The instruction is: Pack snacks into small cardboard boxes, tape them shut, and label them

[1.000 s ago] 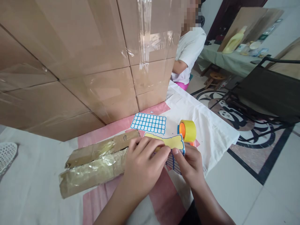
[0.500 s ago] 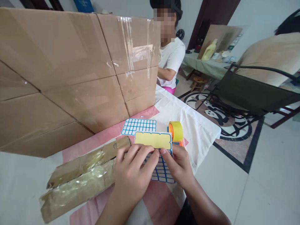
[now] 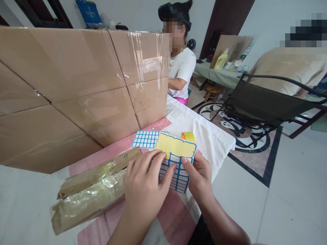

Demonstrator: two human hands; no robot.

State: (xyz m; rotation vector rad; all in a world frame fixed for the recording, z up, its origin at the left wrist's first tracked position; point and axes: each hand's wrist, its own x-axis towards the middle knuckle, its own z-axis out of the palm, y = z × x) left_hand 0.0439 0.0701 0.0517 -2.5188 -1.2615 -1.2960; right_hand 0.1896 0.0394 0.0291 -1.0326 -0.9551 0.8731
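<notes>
Between my hands, tilted above the table, is a sheet of sticky labels (image 3: 176, 146). Its top band is plain yellow with a blue scalloped edge; below lie rows of white labels with blue borders. My right hand (image 3: 200, 172) pinches its right edge, thumb on the face and fingers behind. My left hand (image 3: 146, 182) is at the left edge, index finger by the yellow band and thumb over the lower labels. The left fingertips are partly hidden. Flat behind it lies another label sheet (image 3: 145, 139). A roll of yellow tape (image 3: 188, 136) is half covered by the held sheet.
Taped cardboard boxes (image 3: 84, 78) stand stacked at the left and back. Folded cardboard strips (image 3: 89, 200) wrapped in clear tape lie left of my hands. A co-worker (image 3: 182, 68) in a white shirt sits beyond the table; another person sits in a dark chair (image 3: 260, 98) at right.
The held label sheet has turned clockwise and risen slightly, covering more of the tape roll. My left thumb has moved away from my right thumb, baring more of the label rows.
</notes>
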